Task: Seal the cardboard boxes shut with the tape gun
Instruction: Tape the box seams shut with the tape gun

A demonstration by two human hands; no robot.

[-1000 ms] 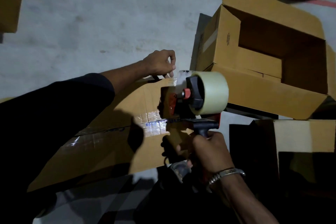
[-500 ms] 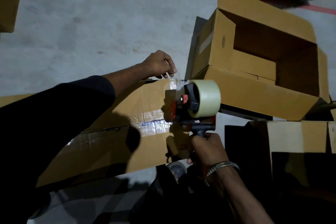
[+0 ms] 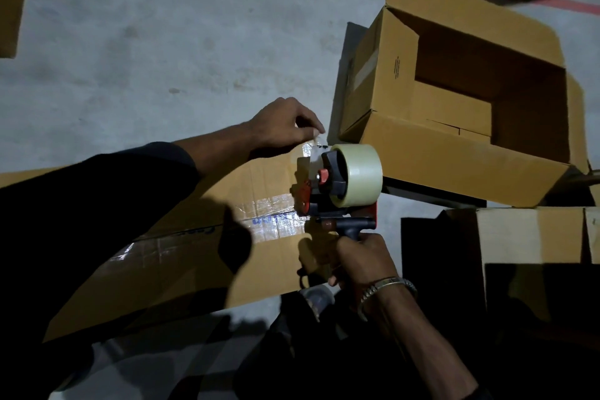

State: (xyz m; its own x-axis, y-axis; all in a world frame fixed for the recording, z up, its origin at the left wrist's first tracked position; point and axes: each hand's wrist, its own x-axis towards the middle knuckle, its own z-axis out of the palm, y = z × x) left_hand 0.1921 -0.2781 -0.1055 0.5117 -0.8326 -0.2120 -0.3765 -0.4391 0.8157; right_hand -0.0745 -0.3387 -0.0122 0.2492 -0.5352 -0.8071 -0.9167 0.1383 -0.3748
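A person crouched over a flat box [image 3: 201, 237] on the concrete floor [image 3: 146, 42] readies a fresh strip of tape. The right hand [image 3: 360, 261], fingers wrapped round the handle, holds the tape gun [image 3: 337, 187] at the box's right edge, centre frame; over the past second the gun has edged up and away from the glossy taped seam [image 3: 272, 216] toward the box's far corner. The left hand [image 3: 282, 127], just above the gun, pinches the loose tape end [image 3: 316, 140] between fingertips, as it did a second ago, and has kept pace with the gun. Judging by this, one seam is done and the next strip is about to be started at the corner. An open box [image 3: 454, 107] lies on its side at upper right, unsealed; another box [image 3: 526, 237] stands at right.
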